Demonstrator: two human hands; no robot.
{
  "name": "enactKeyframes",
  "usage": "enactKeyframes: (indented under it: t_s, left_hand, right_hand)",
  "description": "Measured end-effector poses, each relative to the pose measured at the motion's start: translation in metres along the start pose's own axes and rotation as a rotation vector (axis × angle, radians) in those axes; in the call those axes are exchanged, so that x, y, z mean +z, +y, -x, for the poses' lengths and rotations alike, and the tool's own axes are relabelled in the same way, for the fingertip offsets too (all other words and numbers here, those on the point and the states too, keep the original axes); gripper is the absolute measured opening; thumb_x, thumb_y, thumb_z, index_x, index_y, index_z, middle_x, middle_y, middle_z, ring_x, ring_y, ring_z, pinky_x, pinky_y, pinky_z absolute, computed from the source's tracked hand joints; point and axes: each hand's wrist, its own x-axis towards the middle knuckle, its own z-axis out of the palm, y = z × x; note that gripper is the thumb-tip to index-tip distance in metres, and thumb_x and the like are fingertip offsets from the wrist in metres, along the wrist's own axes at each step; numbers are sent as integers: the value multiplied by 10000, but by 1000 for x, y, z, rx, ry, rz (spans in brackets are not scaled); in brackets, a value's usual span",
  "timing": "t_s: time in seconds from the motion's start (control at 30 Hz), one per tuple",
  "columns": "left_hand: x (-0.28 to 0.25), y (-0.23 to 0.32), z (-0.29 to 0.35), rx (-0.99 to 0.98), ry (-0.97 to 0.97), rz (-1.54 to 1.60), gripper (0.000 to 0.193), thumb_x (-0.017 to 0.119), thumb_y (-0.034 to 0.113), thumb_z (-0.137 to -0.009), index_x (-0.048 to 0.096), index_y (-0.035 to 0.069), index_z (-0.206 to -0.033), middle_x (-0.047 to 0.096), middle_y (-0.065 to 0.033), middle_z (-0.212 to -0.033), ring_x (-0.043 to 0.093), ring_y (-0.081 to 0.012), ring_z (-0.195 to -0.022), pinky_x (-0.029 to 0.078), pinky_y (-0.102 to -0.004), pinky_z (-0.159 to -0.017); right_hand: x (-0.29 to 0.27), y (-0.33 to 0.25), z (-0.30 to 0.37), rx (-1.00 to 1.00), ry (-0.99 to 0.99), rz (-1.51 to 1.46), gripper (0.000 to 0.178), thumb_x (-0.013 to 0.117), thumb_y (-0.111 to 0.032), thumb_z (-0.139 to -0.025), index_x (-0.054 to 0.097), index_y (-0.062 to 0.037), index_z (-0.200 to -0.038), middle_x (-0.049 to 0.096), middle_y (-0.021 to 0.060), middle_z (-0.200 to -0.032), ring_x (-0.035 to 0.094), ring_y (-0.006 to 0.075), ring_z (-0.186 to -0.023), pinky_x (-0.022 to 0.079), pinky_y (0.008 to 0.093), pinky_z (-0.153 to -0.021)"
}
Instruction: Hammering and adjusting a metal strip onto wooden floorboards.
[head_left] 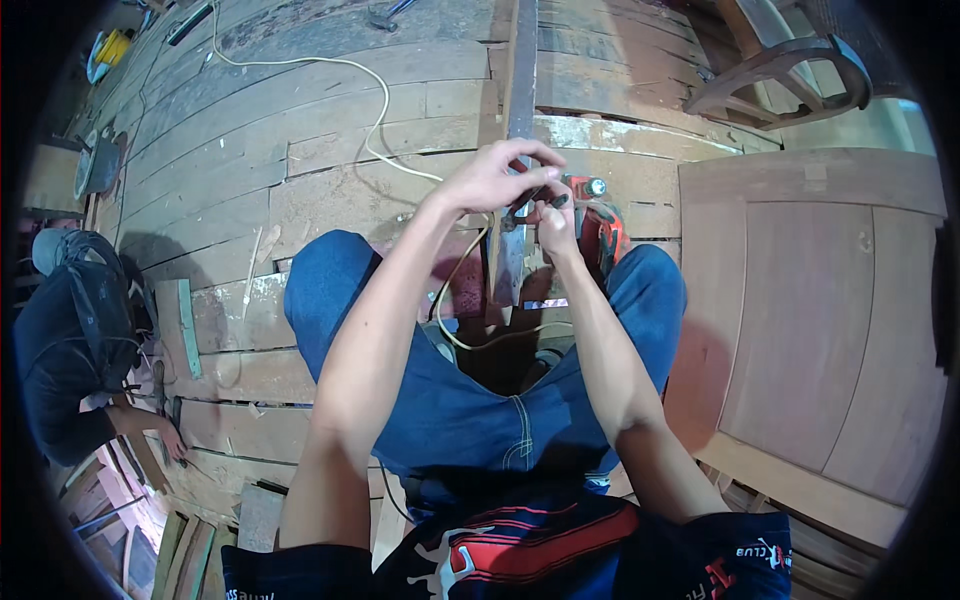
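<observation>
My left hand [497,178] reaches over a long narrow timber beam [520,90]; its index finger and thumb curve together at the tips, and anything between them is too small to make out. Just below it, my right hand [555,225] is closed around a small dark rod-like piece [559,201] that pokes out by the thumb. Both hands nearly touch above the beam. Against the beam's right side, close to my right hand, rests a red and black power tool [608,232], partly hidden by that hand.
A pale cable [375,82] winds over the plank floor [340,120]. On the right lies a wooden panel door [800,320], with a curved wooden piece [790,75] beyond. A hammer [382,20] lies far off. At left another person [85,330] crouches, hand near the floor.
</observation>
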Motion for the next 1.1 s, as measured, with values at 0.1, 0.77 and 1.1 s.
enactKeyframes:
  t_s: [0.1,0.77,1.1]
  left_hand:
    - [2,-11,-1,141,8,-300,206,589,198,-912,661,36,-1016,660,-66,-904,612,-160,-772,482,-291,-720]
    - [-16,-8,-4,18,5,-80,238,570,199,-933,675,-6,-991,695,-54,-915,625,-120,-840,498,-289,-790]
    - [-15,-8,-1,16,-23,-88,229,579,197,-929,678,2,-995,696,-59,-914,621,-119,-846,488,-284,-796]
  right_hand:
    - [2,-15,1,-2,-50,-42,394,418,-39,-651,611,39,-986,597,47,-775,527,97,-596,445,233,-518]
    - [8,-24,-12,-157,-63,-138,442,432,-31,-617,555,118,-1014,664,177,-953,649,175,-816,483,217,-634]
    - [5,-18,-11,-200,51,-91,455,436,-94,-577,564,104,-967,619,111,-877,621,159,-827,476,217,-657]
